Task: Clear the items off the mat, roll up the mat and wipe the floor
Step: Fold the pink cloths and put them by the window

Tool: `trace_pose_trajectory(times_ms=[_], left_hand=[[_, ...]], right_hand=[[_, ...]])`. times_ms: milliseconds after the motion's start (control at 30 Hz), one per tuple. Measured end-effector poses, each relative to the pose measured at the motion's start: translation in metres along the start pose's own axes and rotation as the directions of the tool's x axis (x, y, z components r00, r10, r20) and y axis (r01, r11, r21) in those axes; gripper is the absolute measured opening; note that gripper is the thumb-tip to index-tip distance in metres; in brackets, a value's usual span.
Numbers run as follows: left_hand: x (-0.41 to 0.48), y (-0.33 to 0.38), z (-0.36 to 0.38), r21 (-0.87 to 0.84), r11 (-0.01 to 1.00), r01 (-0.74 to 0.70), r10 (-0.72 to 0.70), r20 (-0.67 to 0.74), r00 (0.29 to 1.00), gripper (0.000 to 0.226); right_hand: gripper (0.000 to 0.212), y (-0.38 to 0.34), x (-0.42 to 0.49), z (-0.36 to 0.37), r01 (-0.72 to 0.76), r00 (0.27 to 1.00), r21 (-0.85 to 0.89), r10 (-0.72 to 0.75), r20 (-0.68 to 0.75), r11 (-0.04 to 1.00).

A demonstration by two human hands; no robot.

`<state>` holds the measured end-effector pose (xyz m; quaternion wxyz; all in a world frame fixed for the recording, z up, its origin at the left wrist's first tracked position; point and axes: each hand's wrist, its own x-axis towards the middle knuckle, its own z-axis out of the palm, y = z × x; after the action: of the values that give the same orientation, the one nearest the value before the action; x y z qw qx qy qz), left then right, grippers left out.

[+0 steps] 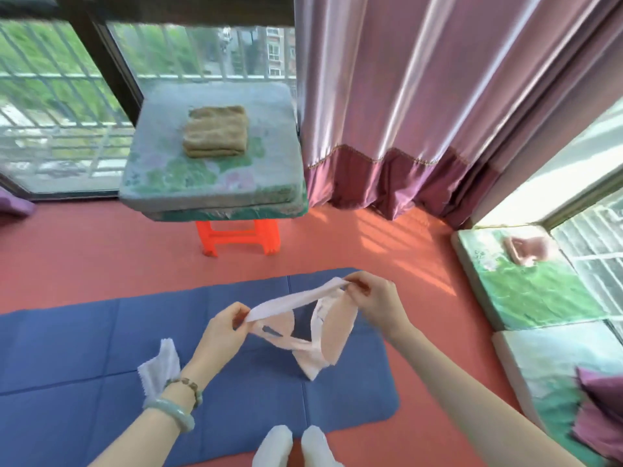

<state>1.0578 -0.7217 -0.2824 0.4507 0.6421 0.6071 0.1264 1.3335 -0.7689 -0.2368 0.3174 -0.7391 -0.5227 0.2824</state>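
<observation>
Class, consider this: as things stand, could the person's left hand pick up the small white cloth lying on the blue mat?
Probably not yet. The white cloth lies unobstructed on the blue mat beside the left hand, but that hand and the right hand are both pinching the pink garment; it must let go first.

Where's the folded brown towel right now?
In the head view, the folded brown towel lies upper centre on a floral cushion stacked on the orange stool, in front of the window and left of the purple curtain.
</observation>
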Motion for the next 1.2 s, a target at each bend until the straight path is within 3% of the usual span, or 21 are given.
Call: trace_pose_trajectory(times_ms=[133,233,367,467,567,700,867,1000,1100,1200], left_hand=[[-0.049,0.092,-0.076,-0.014,0.996,-0.083,0.085,0.187,0.979,0.014],[-0.078,0.151,-0.119,-0.054,0.988,-0.143,0.152,0.229,0.961,0.023],[-0.107,0.224,-0.158,-0.103,0.961,-0.255,0.262,0.061,0.963,0.02],[-0.125,0.27,-0.174,-0.004,0.94,-0.341,0.339,-0.1,0.936,0.014],[-0.135,0.306,-0.179,0.004,0.918,-0.396,0.391,-0.165,0.905,0.015],[-0.146,0.344,-0.183,0.002,0.922,-0.386,0.366,-0.326,0.872,0.015],[-0.151,0.372,-0.196,-0.188,0.909,-0.371,0.289,-0.357,0.888,0.014],[-0.16,0.386,-0.207,-0.287,0.883,-0.372,0.252,-0.378,0.891,0.014],[-0.163,0.392,-0.218,-0.376,0.84,-0.391,0.239,-0.39,0.889,0.009],[-0.156,0.388,-0.234,-0.433,0.808,-0.399,0.202,-0.432,0.879,0.01]], right_hand=[[0.019,-0.088,-0.019,-0.082,0.077,0.997,0.002,-0.077,-0.016,0.997],[0.016,-0.132,-0.027,-0.129,0.11,0.993,-0.032,-0.111,-0.039,0.993],[0.029,-0.173,-0.037,-0.167,0.102,0.995,-0.042,-0.101,0.016,0.994],[0.051,-0.197,-0.046,-0.172,0.202,0.979,-0.083,-0.2,0.028,0.976],[0.049,-0.221,-0.058,-0.162,0.266,0.964,-0.068,-0.265,0.024,0.961],[0.06,-0.242,-0.079,-0.135,0.258,0.956,0.073,-0.265,0.122,0.963],[0.089,-0.249,-0.086,-0.119,0.236,0.972,0.196,-0.233,-0.034,0.952],[0.098,-0.232,-0.066,-0.11,0.108,0.987,0.134,-0.123,0.104,0.985],[0.079,-0.21,-0.042,-0.103,-0.004,0.974,-0.045,0.014,0.228,0.999],[0.016,-0.198,-0.032,-0.104,-0.009,0.954,-0.192,0.066,0.293,0.981]])
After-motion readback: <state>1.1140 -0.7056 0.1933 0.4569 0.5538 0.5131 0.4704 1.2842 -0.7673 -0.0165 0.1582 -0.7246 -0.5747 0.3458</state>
